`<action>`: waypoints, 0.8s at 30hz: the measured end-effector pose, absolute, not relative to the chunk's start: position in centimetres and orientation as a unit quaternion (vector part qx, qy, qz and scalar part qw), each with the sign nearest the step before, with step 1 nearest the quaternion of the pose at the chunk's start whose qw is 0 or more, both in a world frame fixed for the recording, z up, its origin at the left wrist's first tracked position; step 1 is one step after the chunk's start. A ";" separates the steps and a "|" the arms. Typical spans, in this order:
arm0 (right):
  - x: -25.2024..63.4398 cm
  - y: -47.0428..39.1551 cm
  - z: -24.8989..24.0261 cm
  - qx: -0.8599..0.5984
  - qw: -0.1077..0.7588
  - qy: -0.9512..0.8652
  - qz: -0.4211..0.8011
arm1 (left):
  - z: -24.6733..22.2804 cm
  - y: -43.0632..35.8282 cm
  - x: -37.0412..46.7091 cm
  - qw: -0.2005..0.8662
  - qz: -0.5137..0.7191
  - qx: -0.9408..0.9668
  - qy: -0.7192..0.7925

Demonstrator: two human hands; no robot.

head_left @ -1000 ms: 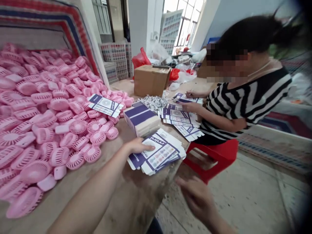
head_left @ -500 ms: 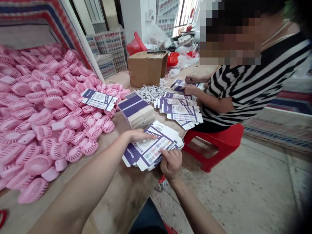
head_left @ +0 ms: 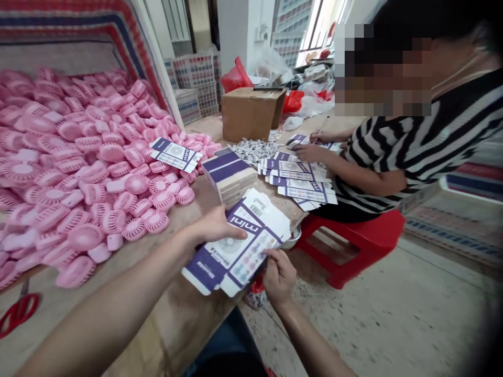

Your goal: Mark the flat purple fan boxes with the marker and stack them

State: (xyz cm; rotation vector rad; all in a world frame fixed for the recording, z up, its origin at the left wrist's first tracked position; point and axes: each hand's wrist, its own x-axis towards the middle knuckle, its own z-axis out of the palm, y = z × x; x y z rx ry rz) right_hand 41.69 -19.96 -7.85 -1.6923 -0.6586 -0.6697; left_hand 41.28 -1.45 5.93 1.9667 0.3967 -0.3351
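My left hand (head_left: pixel 216 225) grips a flat purple-and-white "mini" carton (head_left: pixel 231 246) by its far left side, thumb on top and the other fingers hidden underneath. More flat cartons seem to lie beneath it, though their edges are mostly covered. At the carton's right edge is my right hand (head_left: pixel 279 275), fingers curled and pinching the edge near the printed row of coloured fans. Just beyond my left hand stands a bundle of folded purple-and-white cartons (head_left: pixel 230 175).
Pink mini fans (head_left: pixel 118 157) heap on the left, one flat carton (head_left: pixel 175 153) on them. Red-handled scissors (head_left: pixel 19 314) lie near left. A co-worker in a striped top (head_left: pixel 377 162) sits on a red stool (head_left: pixel 353 246), writing beside spread cartons (head_left: pixel 302 180). A cardboard box (head_left: pixel 247 115) stands behind.
The carton in my hands has come nearer to me and turned slightly, showing more of its white flaps. My view has swung left, bringing the scissors into sight.
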 end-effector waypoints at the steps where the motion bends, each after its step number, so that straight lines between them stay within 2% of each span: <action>1: 41.5 -19.9 -7.4 -0.715 0.566 -0.318 -0.258 | 6.9 -0.6 39.8 0.486 -0.108 0.849 0.176; 5: 41.6 -18.9 -6.8 -0.686 0.575 -0.400 -0.199 | 10.6 2.8 32.9 0.222 -0.046 0.959 0.167; 8: 41.6 -17.0 -7.3 -0.672 0.599 -0.396 -0.183 | 11.3 3.9 28.5 0.121 -0.090 0.974 0.171; 14: 40.8 -13.3 -7.4 -0.649 0.586 -0.456 -0.165 | 8.1 2.7 25.6 0.077 -0.115 0.986 0.097; 24: 40.2 -12.0 -7.6 -0.683 0.551 -0.439 -0.194 | 5.3 0.2 25.6 0.030 -0.061 0.993 0.100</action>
